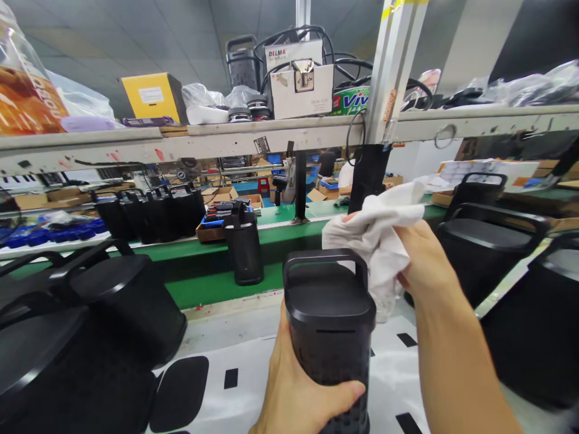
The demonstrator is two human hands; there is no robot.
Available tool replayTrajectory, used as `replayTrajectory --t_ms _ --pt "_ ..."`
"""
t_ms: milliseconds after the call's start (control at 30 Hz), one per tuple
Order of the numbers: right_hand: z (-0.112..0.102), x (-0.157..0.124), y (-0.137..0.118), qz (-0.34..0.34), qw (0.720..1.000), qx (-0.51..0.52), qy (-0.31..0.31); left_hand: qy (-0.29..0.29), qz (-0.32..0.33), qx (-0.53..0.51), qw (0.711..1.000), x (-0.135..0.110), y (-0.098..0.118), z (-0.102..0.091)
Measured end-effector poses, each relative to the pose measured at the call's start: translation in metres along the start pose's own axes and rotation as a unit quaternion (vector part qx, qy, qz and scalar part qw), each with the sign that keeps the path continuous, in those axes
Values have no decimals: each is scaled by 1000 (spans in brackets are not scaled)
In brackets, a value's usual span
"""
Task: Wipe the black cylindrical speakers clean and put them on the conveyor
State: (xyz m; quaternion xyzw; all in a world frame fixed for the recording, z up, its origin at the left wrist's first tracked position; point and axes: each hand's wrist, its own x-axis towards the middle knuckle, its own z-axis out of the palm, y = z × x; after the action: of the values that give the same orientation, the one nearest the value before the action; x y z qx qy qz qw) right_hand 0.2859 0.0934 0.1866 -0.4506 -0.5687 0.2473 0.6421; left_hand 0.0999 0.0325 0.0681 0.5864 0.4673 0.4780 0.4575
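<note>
My left hand (296, 392) is wrapped round a black speaker (330, 325) with a carry handle on top and a perforated grille, held upright in front of me. My right hand (423, 262) grips a crumpled white cloth (375, 235) just above and to the right of the speaker's handle. The cloth hangs beside the handle and behind the speaker's top.
More black speakers stand at left (122, 301) and right (488, 241), one on the green belt (244, 244), a row farther back (149, 211). A white mat with black patches (217, 374) lies below. An overhead shelf (289, 135) carries boxes, cables and bags.
</note>
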Motion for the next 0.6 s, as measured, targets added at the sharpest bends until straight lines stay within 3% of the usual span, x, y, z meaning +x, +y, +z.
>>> replayTrajectory --t_ms 100,167,267,333,400,500,567,600 --pt "12 -13 -18 -31 984 -90 -152 -10 9 1 1000 5 -5 0" --pt "21 -18 -20 -24 979 -114 -165 -45 27 -47 997 11 -17 -6" --pt "25 -21 -16 -13 996 -60 -61 -66 7 -138 988 20 -46 -21" --pt "20 -21 -12 -21 999 -22 18 -28 -96 -192 976 25 -64 -29" --pt "9 -23 -7 -56 993 22 105 -12 -195 -269 943 27 -73 -33" --pt "-10 -26 8 -132 970 66 191 -53 -260 -393 880 29 -61 -32" --pt "-24 -24 20 -140 972 37 186 -61 -248 -441 861 32 -45 -34" --pt "-30 -22 26 -127 977 11 172 -43 -228 -445 865 35 -37 -37"
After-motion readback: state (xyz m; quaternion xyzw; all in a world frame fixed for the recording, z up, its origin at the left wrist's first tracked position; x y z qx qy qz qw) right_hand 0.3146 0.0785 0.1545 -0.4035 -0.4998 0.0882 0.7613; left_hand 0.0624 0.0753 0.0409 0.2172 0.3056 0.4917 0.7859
